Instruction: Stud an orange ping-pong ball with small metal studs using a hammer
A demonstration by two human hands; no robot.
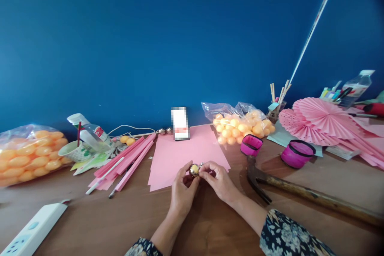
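My left hand (182,192) and my right hand (218,182) meet over the near edge of a pink paper sheet (186,152) on the wooden table (126,216). Between the fingertips of both hands sits a small round ball (194,170), part orange, part shiny metal. The fingers of both hands are pinched closed on it. A tiny metal piece sticks out by my right fingertips; I cannot make out what it is.
A hammer (300,194) lies right of my hands. Two magenta cups (251,145) (297,153), bags of orange balls (240,124) (28,154), pink paper fans (318,122), pink strips (126,160), a lying bottle (88,132), a paper cup (75,151), a power strip (33,230) and a phone (180,124) surround them.
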